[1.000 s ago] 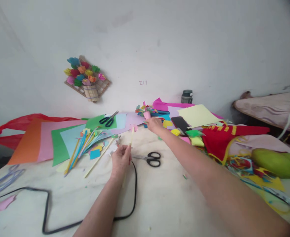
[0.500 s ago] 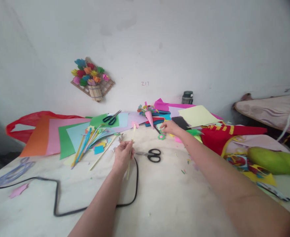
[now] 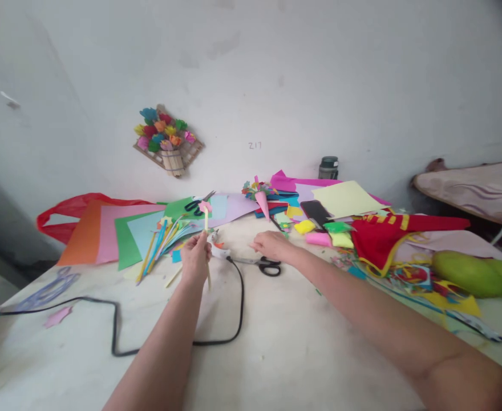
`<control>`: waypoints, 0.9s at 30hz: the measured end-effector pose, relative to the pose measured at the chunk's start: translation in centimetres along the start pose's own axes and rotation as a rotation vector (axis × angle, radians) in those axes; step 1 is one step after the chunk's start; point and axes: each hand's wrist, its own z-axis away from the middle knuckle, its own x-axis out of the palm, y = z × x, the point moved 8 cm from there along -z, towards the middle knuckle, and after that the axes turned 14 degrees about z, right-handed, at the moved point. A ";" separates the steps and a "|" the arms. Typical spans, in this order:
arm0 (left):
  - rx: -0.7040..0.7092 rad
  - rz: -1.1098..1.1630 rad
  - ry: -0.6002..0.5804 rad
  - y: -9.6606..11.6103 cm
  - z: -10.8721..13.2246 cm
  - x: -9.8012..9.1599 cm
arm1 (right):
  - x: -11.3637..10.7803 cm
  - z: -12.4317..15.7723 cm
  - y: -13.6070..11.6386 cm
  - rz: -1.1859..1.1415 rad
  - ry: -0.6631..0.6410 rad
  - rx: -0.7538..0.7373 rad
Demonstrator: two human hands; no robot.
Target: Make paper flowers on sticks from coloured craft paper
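My left hand (image 3: 196,256) is closed round the pale yellow stem of a paper flower (image 3: 205,208), whose pink head stands upright above my fingers. Just beyond that hand lies a white and orange glue gun (image 3: 220,252) with a black cord. My right hand (image 3: 272,246) hovers over the middle of the table, its fingers pinched together; whatever is between them is too small to make out. Below it lie black-handled scissors (image 3: 270,266), partly covered. A small green paper flower (image 3: 284,226) rests behind my right hand.
Paper strips (image 3: 159,251) and coloured sheets (image 3: 86,231) spread on the left. A second pair of scissors (image 3: 195,206), a pink paper cone bouquet (image 3: 261,202) and a phone (image 3: 315,214) lie at the back. The black cord (image 3: 114,325) loops across the front. Red cloth (image 3: 375,242) is on the right.
My right hand has drawn back leftward from beside the green flower to above the scissors. My left hand has shifted left with the pink flower. The view has turned slightly.
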 end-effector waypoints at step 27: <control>-0.058 -0.153 -0.192 -2.4 1.1 5.7 | -0.1 2.6 0.7 0.186 -0.288 -0.068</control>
